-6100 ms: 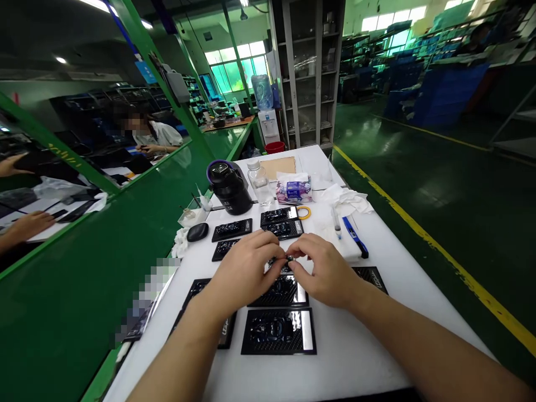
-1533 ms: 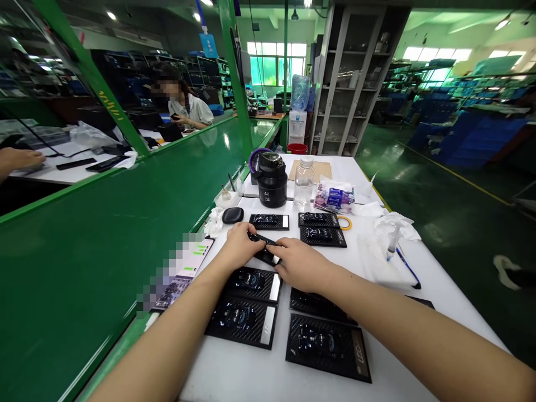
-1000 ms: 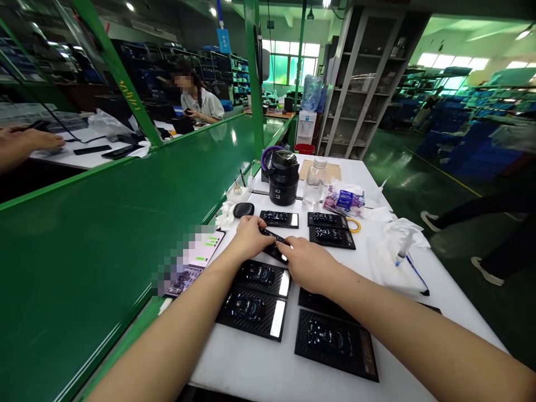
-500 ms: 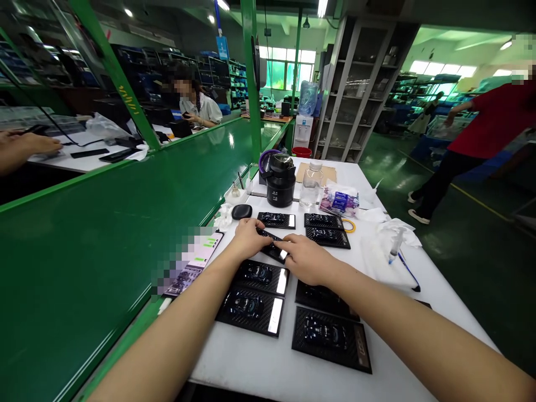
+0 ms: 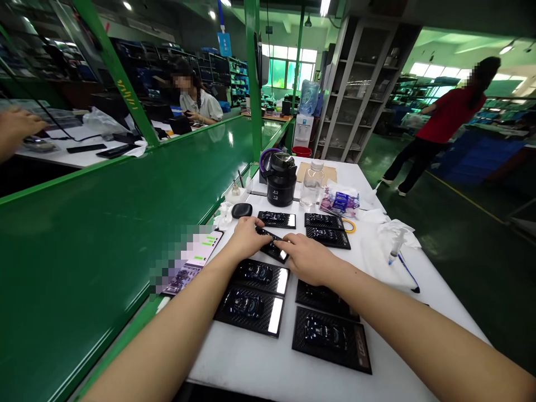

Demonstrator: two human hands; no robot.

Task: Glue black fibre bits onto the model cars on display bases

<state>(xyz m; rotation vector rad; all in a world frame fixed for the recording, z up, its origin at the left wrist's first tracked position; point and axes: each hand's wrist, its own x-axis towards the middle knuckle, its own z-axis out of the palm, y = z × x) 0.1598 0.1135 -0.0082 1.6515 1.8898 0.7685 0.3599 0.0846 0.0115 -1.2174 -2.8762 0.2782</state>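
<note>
My left hand (image 5: 247, 237) and my right hand (image 5: 307, 258) meet over one black carbon-fibre plate (image 5: 274, 249) on the white table (image 5: 268, 357). Both hands have fingers on it, the left at its far end, the right at its near end with the shiny strip. Several more black plates lie around: two stacked in a column in front of my left arm (image 5: 251, 304), two under my right forearm (image 5: 330, 335), and three further back (image 5: 326, 230).
A black jar (image 5: 280, 181), a clear bottle (image 5: 311, 185), a wipes pack (image 5: 340, 202), a tape ring (image 5: 348, 225), tissues and a syringe (image 5: 394, 245) stand behind. A phone (image 5: 190, 262) lies left by the green divider (image 5: 104, 234). A person in red walks at right.
My hands stay on the same plate with only slight shifting. The person in red has walked further away on the right aisle.
</note>
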